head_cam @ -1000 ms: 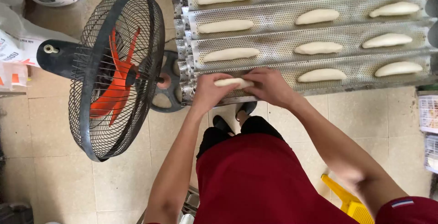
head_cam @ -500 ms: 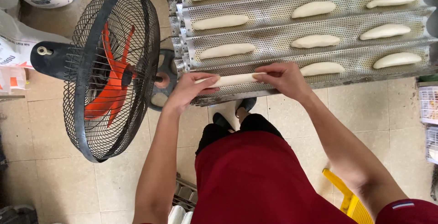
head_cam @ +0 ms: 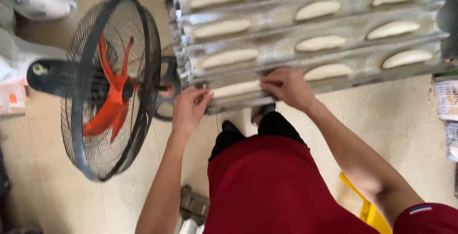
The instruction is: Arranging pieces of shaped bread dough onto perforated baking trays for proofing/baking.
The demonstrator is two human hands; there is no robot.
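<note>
Long soft dough piece [head_cam: 237,89], perforated tray [head_cam: 267,48]

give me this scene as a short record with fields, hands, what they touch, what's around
left hand: at the left end of a dough piece, fingers touching it
right hand: on the right end of the same dough piece
tray: perforated metal tray with grooved rows, each holding shaped dough
left of tray: black fan with red blades
floor: beige tiles

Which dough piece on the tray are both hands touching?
The long dough piece in the nearest channel, between left hand and right hand; the others lie untouched.
</note>
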